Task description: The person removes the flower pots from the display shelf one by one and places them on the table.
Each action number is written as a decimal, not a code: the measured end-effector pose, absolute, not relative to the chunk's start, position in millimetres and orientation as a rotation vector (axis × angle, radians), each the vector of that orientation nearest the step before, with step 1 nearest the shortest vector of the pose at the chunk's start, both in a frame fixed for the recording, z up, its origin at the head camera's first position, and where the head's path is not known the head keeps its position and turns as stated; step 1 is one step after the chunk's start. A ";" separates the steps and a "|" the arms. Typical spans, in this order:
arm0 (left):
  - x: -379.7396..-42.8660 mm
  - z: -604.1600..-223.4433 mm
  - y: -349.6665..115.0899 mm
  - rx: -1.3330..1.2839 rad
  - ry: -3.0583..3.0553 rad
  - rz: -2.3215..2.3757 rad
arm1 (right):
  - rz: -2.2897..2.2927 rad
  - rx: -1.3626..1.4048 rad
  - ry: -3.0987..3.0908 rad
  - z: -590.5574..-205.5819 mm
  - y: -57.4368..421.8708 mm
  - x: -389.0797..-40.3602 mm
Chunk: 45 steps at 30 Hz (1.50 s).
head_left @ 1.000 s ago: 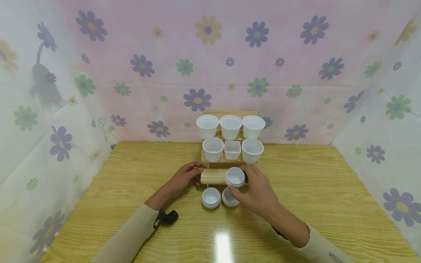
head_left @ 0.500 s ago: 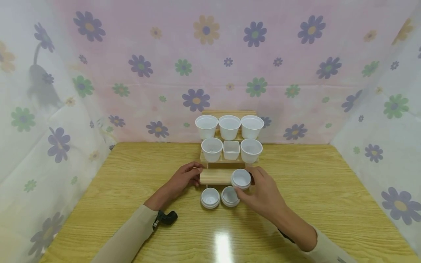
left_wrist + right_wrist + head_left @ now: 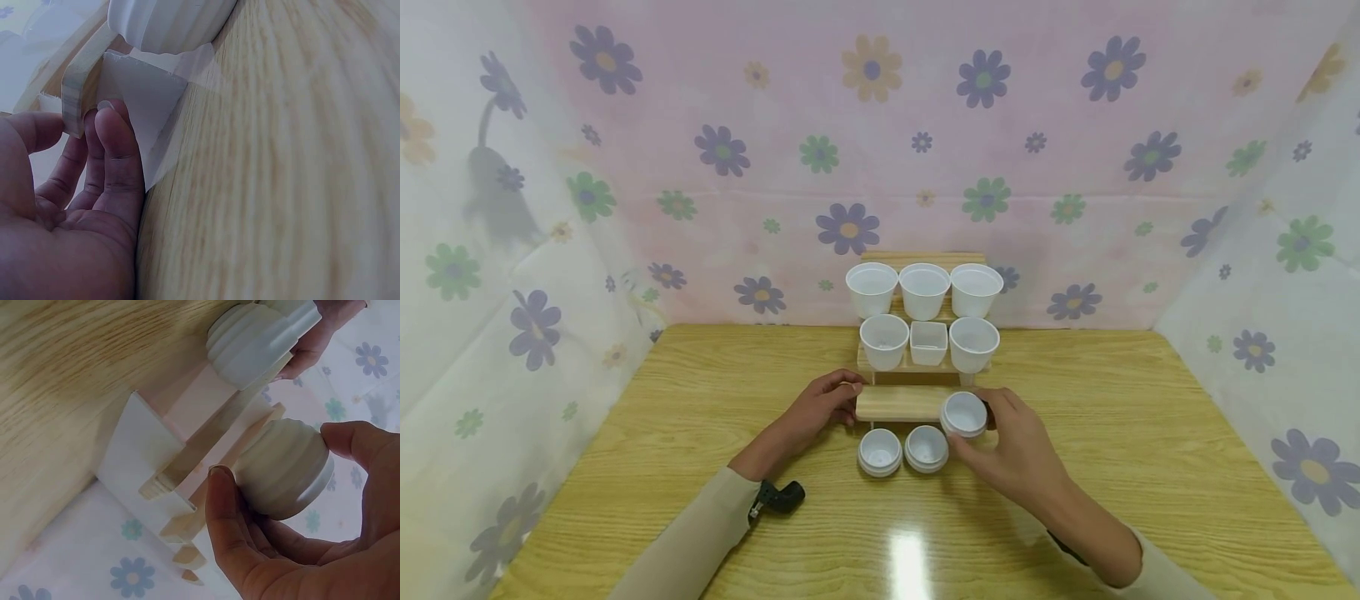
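My left hand point(image 3: 822, 407) grips the left end of the lowest wooden shelf board point(image 3: 895, 404) of a tiered stand, thumb on one side and fingers on the other in the left wrist view. In my right hand point(image 3: 1018, 450) is a small white ribbed pot point(image 3: 964, 414), pinched between thumb and fingers near that board's right end. The right wrist view shows this pot point(image 3: 284, 469) tilted and overlapping the stand's boards. Two similar ribbed pots, a left one point(image 3: 880, 452) and a right one point(image 3: 927, 449), stand on the table in front of the stand.
Higher up, the stand's rear board carries three white round pots, the middle one point(image 3: 924, 292) between two others. Below them sit two round pots and a square pot point(image 3: 928, 342). Flower-print cloth point(image 3: 880, 167) encloses the wood-grain table point(image 3: 737, 358) at the back and sides.
My right hand has moved the ribbed pot to the right and slightly nearer, along the lowest board toward its right end. My left hand has stayed on the board's left end.
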<state>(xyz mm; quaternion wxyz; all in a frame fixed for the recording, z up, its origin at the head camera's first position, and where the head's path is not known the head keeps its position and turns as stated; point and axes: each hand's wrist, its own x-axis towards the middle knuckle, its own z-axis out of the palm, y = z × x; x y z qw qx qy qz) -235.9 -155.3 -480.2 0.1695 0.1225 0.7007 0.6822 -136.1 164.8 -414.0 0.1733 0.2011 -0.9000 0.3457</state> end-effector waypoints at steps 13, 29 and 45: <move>-237.2 -481.3 -155.9 0.332 1.980 1.945 | 0.954 0.548 -2.579 -415.7 174.9 -129.6; -235.6 -478.9 -155.5 0.336 1.991 1.930 | 0.900 0.494 -2.715 -412.6 176.9 -127.1; -235.0 -478.0 -156.7 0.354 1.999 1.917 | 0.881 0.504 -2.767 -415.9 177.3 -127.7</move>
